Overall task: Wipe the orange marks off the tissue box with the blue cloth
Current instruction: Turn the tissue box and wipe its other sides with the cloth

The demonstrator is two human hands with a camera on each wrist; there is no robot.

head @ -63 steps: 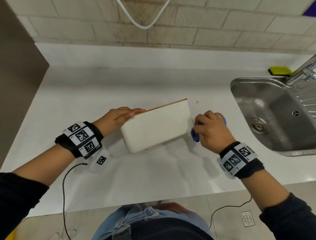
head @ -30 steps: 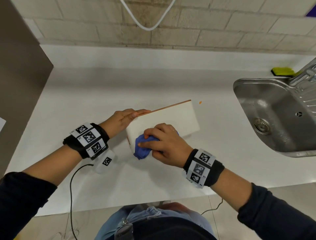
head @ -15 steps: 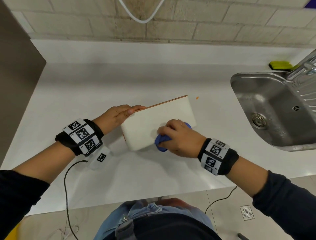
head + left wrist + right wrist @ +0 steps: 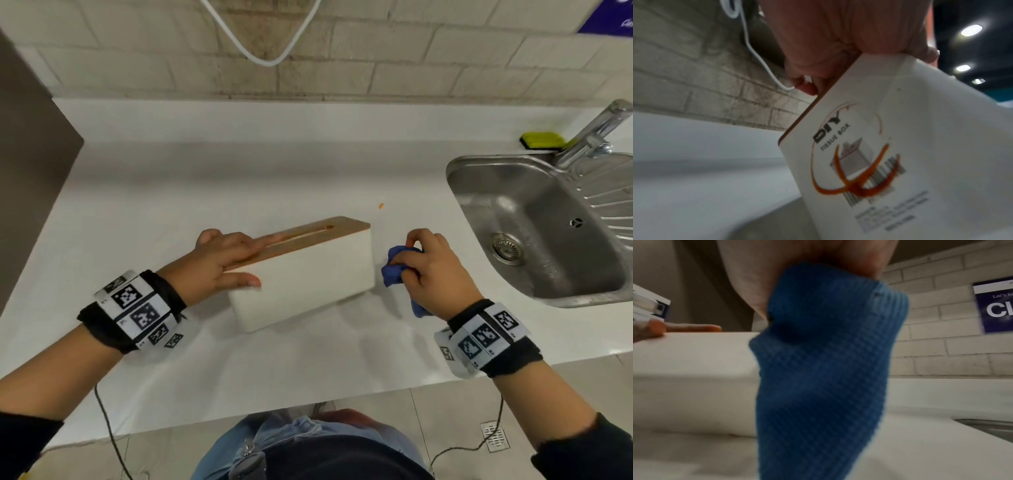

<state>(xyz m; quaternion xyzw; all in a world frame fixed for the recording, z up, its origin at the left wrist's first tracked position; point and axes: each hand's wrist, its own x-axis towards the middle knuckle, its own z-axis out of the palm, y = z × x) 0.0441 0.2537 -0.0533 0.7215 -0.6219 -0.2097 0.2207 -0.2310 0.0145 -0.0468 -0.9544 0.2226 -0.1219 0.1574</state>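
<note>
Blue cloth (image 4: 397, 270) beside tissue box (image 4: 308, 274)

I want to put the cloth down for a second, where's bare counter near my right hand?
Bare white counter lies between the white tissue box with wooden lid and the steel sink, and along the near edge. Behind the box it is open too, apart from a small orange speck.

I note even, fairly bright overhead light in the head view; soft shadows fall beneath both arms on the white counter (image 4: 281, 370), and straight lines bow at the edges. In the left wrist view ceiling lamps (image 4: 971, 30) glare; the foreground is soft. The right wrist view is dimmer, with motion blur throughout
</note>
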